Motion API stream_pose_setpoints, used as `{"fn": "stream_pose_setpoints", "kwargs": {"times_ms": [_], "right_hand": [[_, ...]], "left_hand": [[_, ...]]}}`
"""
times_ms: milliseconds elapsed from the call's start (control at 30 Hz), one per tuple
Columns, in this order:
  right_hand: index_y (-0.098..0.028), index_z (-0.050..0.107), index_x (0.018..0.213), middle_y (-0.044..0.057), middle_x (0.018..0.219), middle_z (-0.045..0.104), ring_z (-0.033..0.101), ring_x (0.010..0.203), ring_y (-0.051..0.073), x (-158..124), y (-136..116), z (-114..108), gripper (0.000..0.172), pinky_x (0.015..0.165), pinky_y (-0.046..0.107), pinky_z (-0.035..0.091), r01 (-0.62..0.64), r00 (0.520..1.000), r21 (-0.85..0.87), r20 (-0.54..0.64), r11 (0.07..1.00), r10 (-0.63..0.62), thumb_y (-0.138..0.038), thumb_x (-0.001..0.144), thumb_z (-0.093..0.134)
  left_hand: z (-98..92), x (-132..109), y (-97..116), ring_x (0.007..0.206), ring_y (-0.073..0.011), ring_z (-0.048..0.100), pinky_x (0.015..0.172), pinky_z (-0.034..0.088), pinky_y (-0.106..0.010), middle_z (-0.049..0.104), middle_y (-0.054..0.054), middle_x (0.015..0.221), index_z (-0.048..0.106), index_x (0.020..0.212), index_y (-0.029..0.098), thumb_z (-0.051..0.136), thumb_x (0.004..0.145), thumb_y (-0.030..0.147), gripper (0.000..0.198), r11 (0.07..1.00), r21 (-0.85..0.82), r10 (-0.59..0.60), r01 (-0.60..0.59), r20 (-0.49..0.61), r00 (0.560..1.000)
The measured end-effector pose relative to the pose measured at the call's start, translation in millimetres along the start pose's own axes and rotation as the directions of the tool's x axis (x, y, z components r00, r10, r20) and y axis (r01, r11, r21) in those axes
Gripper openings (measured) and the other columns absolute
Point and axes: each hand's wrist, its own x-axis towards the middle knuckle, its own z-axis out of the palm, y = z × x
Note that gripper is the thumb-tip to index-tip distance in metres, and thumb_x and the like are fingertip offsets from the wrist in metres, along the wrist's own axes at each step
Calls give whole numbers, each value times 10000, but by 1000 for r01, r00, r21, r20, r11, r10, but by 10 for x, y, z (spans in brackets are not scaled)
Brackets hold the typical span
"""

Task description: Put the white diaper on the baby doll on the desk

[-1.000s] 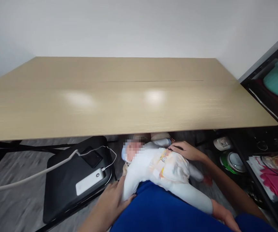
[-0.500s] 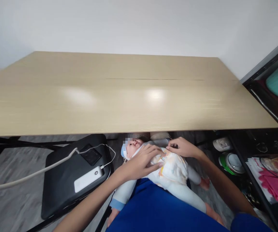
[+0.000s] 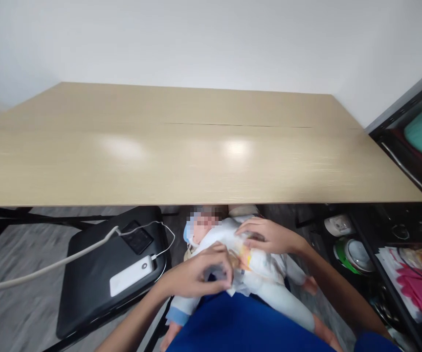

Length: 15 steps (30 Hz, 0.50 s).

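Note:
A baby doll (image 3: 275,293) in pale clothes with blue cuffs lies on its back across my lap, its head to the left and legs to the right. A white diaper (image 3: 260,261) with an orange and yellow print is around its middle. My left hand (image 3: 203,274) is at the diaper's near side, its fingers curled toward the thumb in a pinch on what looks like the diaper's edge. Across the diaper's front lies my right hand (image 3: 269,235), fingers stretched out and pressing on it from the far side. Part of the doll's belly is hidden under my hands.
A wooden table (image 3: 196,166) overhangs the doll's head. On the left, a black stool seat (image 3: 82,278) bears a white power bank (image 3: 132,276), a dark phone-like device (image 3: 136,238) and cables. A black shelf with pink cloth (image 3: 419,291) and containers stands on the right.
My left hand has moved toward me, from the doll's chest to the diaper's near edge, and its fingers have curled. My right hand has shifted left and flattened over the diaper's front.

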Motion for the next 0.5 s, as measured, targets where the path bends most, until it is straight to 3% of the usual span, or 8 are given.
{"fn": "stream_pose_setpoints", "kwargs": {"times_ms": [133, 233, 333, 367, 433, 500], "right_hand": [[-225, 786, 1113, 84, 1080, 779, 692, 1017, 244, -155, -169, -102, 402, 1001, 400, 533, -46, 998, -107, 33, 993, 50, -497, 1170, 495], [-223, 770, 977, 81, 940, 754, 653, 874, 239, -580, -246, -257, 551, 869, 388, 515, -191, 981, -57, 31, 980, 193, -562, 1187, 390], [-260, 816, 1019, 73, 886, 764, 680, 811, 248, -983, -297, -336, 653, 774, 379, 518, -415, 909, 126, 20, 901, 416, -675, 1163, 332], [-272, 827, 1049, 74, 856, 772, 698, 789, 255, -1058, -304, -324, 690, 749, 381, 524, -478, 877, 199, 52, 856, 478, -698, 1158, 295], [-264, 825, 1065, 73, 747, 764, 715, 706, 263, -1103, -296, -237, 725, 699, 386, 536, -559, 826, 320, 141, 765, 545, -707, 1150, 256], [-247, 794, 980, 48, 612, 697, 679, 595, 252, -1068, -245, -88, 671, 657, 382, 523, -595, 803, 307, 174, 743, 570, -683, 1141, 311]], "left_hand": [[-5, -208, 109, 979, -220, 672, 918, 541, -326, 747, -30, 948, 771, 972, 268, 729, 1045, 521, 266, 996, 53, -76, 69, 160, 984], [-6, -90, 127, 939, -224, 684, 998, 540, -377, 776, -37, 937, 761, 987, 259, 624, 1097, 535, 327, 996, 88, -45, 34, 134, 990], [27, 357, 30, 1024, -243, 678, 1053, 522, -406, 789, -79, 1053, 753, 1140, 227, 545, 1142, 524, 363, 981, 196, -14, 17, -13, 1000], [57, 572, -29, 1105, -254, 678, 1082, 515, -410, 787, -98, 1157, 737, 1231, 219, 573, 1135, 520, 356, 970, 241, -5, 7, -10, 1000], [152, 1050, -167, 1227, -300, 664, 1109, 517, -437, 760, -137, 1315, 704, 1337, 194, 723, 1046, 533, 448, 929, 368, 6, -34, 77, 997], [286, 1498, -302, 1199, -325, 709, 1048, 556, -418, 788, -158, 1283, 740, 1312, 141, 873, 919, 473, 531, 893, 449, -97, -22, 239, 966]]}}
